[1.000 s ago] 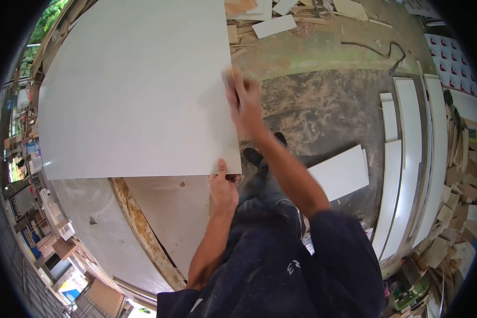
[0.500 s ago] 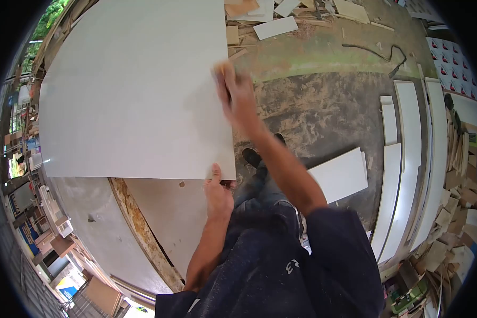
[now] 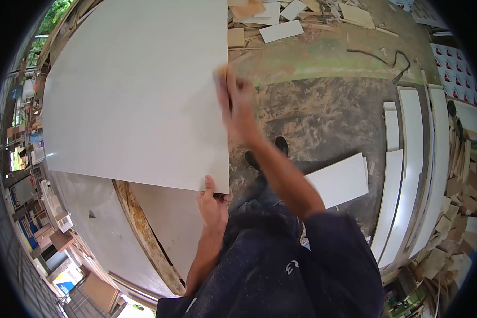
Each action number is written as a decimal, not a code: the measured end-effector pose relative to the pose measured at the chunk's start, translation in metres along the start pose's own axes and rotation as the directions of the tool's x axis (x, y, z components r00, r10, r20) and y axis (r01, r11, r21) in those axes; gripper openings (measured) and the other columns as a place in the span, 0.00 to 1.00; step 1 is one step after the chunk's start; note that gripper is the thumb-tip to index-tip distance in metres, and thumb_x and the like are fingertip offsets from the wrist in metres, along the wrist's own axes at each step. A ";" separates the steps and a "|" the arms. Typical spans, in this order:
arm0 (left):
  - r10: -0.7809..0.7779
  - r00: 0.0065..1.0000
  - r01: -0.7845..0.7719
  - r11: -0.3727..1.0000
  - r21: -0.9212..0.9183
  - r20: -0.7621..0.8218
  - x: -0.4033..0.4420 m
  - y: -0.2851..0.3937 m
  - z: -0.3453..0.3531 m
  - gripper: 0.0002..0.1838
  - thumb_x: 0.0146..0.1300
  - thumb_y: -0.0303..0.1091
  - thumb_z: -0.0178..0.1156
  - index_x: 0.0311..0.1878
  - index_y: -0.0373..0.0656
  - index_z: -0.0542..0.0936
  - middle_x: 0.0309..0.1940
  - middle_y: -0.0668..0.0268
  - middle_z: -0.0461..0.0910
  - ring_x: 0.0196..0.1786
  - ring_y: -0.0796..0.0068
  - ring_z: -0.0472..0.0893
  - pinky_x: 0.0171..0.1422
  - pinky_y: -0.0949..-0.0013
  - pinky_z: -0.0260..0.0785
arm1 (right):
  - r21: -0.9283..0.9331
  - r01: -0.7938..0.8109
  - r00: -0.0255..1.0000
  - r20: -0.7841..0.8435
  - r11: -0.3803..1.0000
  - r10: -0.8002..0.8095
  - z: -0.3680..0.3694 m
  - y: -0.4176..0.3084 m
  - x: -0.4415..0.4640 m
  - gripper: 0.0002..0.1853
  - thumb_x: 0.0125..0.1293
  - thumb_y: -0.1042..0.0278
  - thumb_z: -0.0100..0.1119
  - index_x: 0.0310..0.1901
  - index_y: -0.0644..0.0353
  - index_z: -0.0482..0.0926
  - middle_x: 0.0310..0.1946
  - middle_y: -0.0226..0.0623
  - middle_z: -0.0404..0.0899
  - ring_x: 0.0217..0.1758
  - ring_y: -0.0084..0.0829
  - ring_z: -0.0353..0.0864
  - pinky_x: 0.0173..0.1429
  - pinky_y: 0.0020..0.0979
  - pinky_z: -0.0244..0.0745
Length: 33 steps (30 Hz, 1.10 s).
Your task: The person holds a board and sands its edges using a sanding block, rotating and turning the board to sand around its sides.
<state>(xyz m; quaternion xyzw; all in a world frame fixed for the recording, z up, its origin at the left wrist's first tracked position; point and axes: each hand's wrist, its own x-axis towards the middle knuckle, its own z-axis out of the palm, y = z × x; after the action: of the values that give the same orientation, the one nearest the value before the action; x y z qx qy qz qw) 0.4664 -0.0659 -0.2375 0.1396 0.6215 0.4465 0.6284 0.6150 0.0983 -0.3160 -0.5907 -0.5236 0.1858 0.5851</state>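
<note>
A large white panel fills the upper left of the head view. My left hand grips its near edge close to the corner, thumb on top and fingers curled underneath. Along the panel's right edge, my right hand is smeared by motion. Its fingers look closed at the edge, perhaps around a small tan item that I cannot make out.
Below the panel lies a grey surface with a rough wooden strip. On the floor to the right are a white board and several long white strips. Offcuts are heaped at the back, near a black cable.
The panel's near right corner has shifted down toward me in view, with my left hand on it. My right hand stays near the right edge, blurred in both frames.
</note>
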 end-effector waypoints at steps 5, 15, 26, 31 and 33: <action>-0.025 0.998 0.023 0.999 -0.041 -0.061 0.003 0.002 0.009 0.16 0.77 0.43 0.58 0.50 0.37 0.79 0.36 0.65 0.81 0.32 0.77 0.76 0.30 0.72 0.64 | 0.013 -0.095 0.994 -0.044 0.995 0.095 0.005 0.009 0.031 0.27 0.77 0.65 0.52 0.72 0.65 0.65 0.48 0.52 0.72 0.52 0.48 0.70 0.59 0.43 0.67; 0.004 0.999 -0.005 0.999 -0.041 -0.040 -0.001 -0.004 -0.005 0.15 0.76 0.43 0.59 0.51 0.39 0.78 0.35 0.67 0.81 0.30 0.78 0.76 0.28 0.72 0.64 | 0.043 -0.169 0.984 0.071 0.985 0.166 0.004 -0.003 0.019 0.31 0.77 0.65 0.53 0.76 0.68 0.59 0.55 0.52 0.73 0.55 0.42 0.69 0.61 0.40 0.67; 0.030 0.999 -0.030 1.000 -0.006 -0.030 -0.004 -0.005 -0.016 0.18 0.76 0.45 0.59 0.47 0.36 0.79 0.32 0.66 0.80 0.26 0.77 0.75 0.26 0.72 0.63 | 0.140 -0.160 0.985 0.092 0.977 0.148 -0.025 -0.065 -0.110 0.32 0.76 0.70 0.51 0.77 0.71 0.56 0.52 0.50 0.75 0.56 0.43 0.69 0.61 0.42 0.68; 0.027 0.996 -0.028 1.000 -0.007 -0.090 -0.011 0.007 -0.006 0.18 0.76 0.46 0.59 0.46 0.36 0.79 0.30 0.65 0.80 0.25 0.77 0.75 0.26 0.72 0.63 | 0.371 -0.259 0.961 0.000 0.892 0.278 0.028 0.030 0.064 0.30 0.78 0.60 0.53 0.75 0.66 0.62 0.47 0.50 0.70 0.52 0.42 0.69 0.58 0.38 0.68; 0.007 0.999 -0.007 1.000 -0.005 -0.041 -0.005 0.007 -0.009 0.19 0.76 0.45 0.59 0.48 0.35 0.79 0.31 0.64 0.80 0.26 0.77 0.75 0.26 0.72 0.63 | 0.260 -0.217 0.973 -0.020 0.941 0.229 0.025 0.025 0.022 0.29 0.78 0.61 0.52 0.75 0.65 0.62 0.46 0.50 0.70 0.52 0.43 0.69 0.58 0.39 0.68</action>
<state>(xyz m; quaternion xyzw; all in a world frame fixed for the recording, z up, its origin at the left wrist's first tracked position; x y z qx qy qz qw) 0.4559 -0.0690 -0.2308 0.1309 0.6326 0.4533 0.6142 0.6128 0.1353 -0.3356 -0.5701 -0.4103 0.3022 0.6444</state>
